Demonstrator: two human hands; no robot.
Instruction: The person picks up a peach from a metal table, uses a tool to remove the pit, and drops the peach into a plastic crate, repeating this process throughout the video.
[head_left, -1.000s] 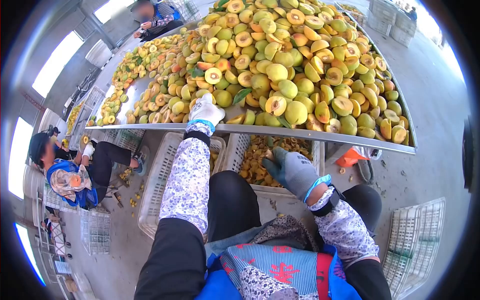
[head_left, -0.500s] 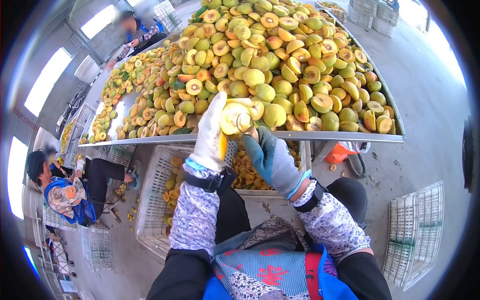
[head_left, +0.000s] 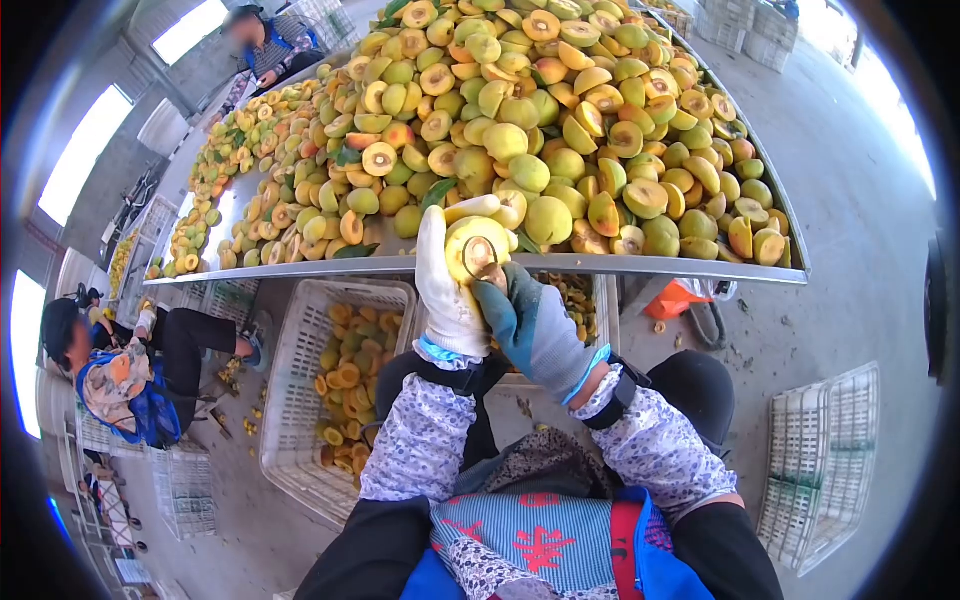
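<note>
My left hand point(head_left: 445, 290), in a white glove, is closed around a yellow peach half point(head_left: 464, 236) with its cut face turned up. In my right hand point(head_left: 540, 322), in a grey and blue-green glove, is a pitting tool with a thin wire loop point(head_left: 481, 242). That loop lies against the middle of the cut face, around the pit area. The tool's handle is mostly hidden by my fingers. Both hands are close together just in front of the table's near edge, beside the heap of halved peaches point(head_left: 520, 130).
A metal-rimmed table point(head_left: 640, 266) bears the heap. Below it, a white crate point(head_left: 285, 400) holds peach halves, and another crate point(head_left: 606, 310) stands partly behind my hands. Stacked crates point(head_left: 820, 470) stand at right. One person point(head_left: 125, 375) sits at left, another point(head_left: 270, 50) at the far side.
Both hands have moved slightly down, and my left hand has shifted right, closer to my right hand. The wire loop now shows plainly on the peach half's cut face.
</note>
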